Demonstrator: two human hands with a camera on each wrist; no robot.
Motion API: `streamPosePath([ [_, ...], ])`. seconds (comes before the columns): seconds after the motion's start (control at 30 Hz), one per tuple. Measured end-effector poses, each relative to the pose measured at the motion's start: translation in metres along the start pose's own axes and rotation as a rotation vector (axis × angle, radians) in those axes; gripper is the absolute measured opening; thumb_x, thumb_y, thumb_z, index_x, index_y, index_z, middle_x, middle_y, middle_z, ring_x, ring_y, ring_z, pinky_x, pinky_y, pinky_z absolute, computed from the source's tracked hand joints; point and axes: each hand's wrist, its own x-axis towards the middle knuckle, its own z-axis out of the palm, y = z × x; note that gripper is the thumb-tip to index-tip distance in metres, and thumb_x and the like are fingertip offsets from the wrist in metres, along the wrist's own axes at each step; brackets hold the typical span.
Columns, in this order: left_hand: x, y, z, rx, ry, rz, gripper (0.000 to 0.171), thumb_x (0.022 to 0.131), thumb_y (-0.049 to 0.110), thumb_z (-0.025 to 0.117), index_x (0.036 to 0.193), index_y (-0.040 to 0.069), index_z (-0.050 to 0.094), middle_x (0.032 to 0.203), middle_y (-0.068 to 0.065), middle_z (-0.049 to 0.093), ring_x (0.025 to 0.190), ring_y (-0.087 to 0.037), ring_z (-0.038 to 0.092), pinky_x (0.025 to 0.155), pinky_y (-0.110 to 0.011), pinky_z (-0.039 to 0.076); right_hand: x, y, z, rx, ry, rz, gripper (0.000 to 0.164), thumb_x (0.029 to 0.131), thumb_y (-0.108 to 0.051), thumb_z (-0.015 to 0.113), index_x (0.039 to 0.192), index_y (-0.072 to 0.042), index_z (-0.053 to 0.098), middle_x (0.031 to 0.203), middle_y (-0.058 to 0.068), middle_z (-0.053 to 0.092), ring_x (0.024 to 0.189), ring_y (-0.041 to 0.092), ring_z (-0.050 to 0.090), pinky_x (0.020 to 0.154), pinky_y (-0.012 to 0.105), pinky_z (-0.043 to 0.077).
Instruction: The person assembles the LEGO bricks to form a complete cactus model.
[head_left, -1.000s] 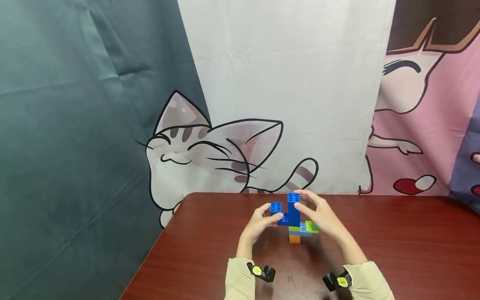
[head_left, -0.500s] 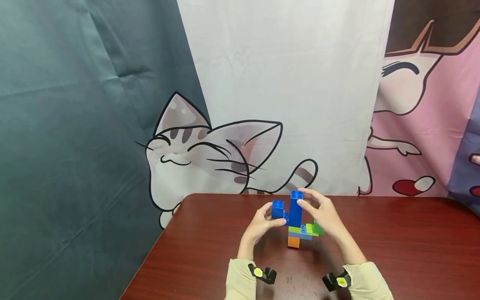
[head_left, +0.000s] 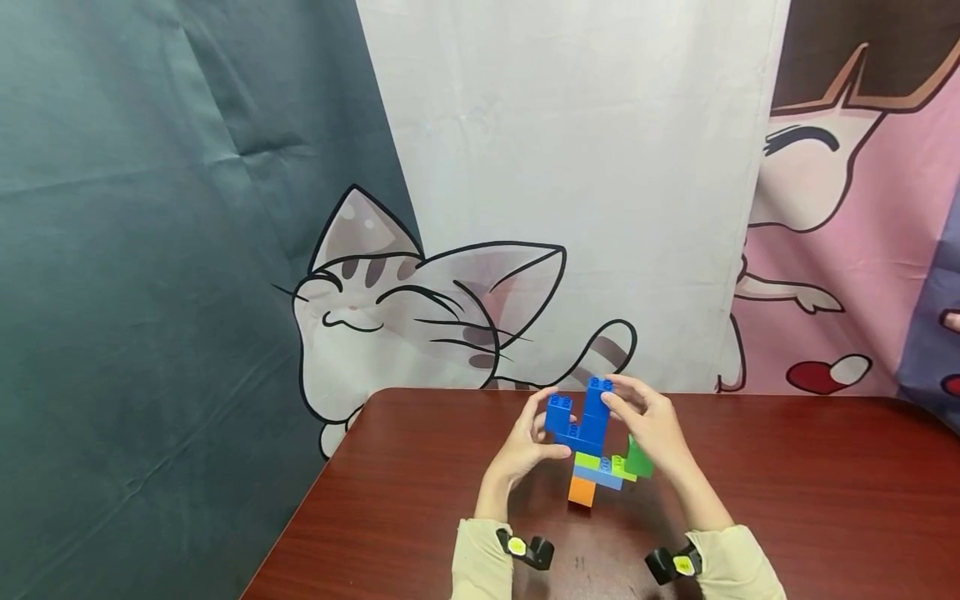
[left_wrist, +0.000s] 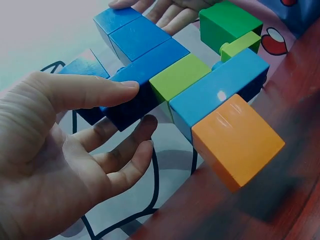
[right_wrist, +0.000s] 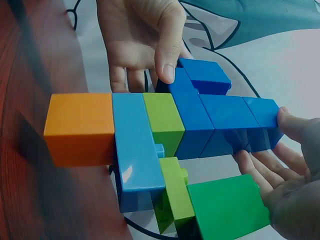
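Both hands hold one joined build of toy building bricks, tilted over the table. My left hand [head_left: 517, 454] pinches the lower left of its blue bricks [head_left: 592, 417], thumb in front and fingers behind. At the top of the blue column, my right hand [head_left: 654, 427] grips between thumb and fingers. Below the blue part come a lime brick [left_wrist: 181, 76], a light blue brick [right_wrist: 137, 150] and an orange brick [left_wrist: 237, 142] at the bottom. A green brick [right_wrist: 227, 207] sits on a second lime piece [right_wrist: 177, 192] at the right side, near my right palm.
The reddish-brown wooden table [head_left: 405, 500] lies under the hands, with its left edge slanting away. Behind it hangs a cloth backdrop [head_left: 465, 350] with a cartoon cat. Black camera mounts [head_left: 528, 550] sit on both wrists by the light sleeves.
The build has tilted, its blue top leaning right and its orange bottom swinging left and nearer. More of the green brick shows. Both hands have kept their hold, moving only slightly.
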Motion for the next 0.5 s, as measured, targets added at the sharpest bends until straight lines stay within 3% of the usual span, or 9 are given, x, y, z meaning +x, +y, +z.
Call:
streamPosePath([
  [0.1,-0.0002,0.0001,-0.0007,-0.003,-0.017,0.008,0.083,0.084,-0.007,0.067,0.148,0.031,0.032,0.140,-0.018,0.055,0.123,-0.032,0.059,0.101,-0.048,0.050,0.0007,0.0012,-0.0005,0.008,0.009,0.026,0.051,0.098,-0.038,0.056,0.138,-0.006,0.052,0.127,0.026,0.062,0.101,0.031,0.071,0.085,0.036,0.058],
  [0.33,0.0017,-0.0012,-0.0013,-0.006,-0.046,0.024,0.079,0.083,-0.015,0.063,0.147,0.024,0.037,0.133,-0.023,0.056,0.107,-0.028,0.065,0.091,-0.041,0.056,0.0024,0.0024,-0.0020,0.007,0.041,0.084,0.052,0.099,-0.040,0.053,0.137,-0.005,0.053,0.129,0.026,0.062,0.103,0.032,0.071,0.087,0.036,0.057],
  [0.5,0.0018,-0.0019,-0.0005,-0.008,-0.032,0.016,0.075,0.084,-0.013,0.064,0.145,0.023,0.040,0.129,-0.022,0.058,0.104,-0.027,0.066,0.091,-0.041,0.056,0.0031,0.0049,-0.0029,0.003,0.022,0.104,0.054,0.099,-0.042,0.052,0.138,-0.004,0.051,0.129,0.027,0.061,0.107,0.035,0.069,0.086,0.035,0.057],
])
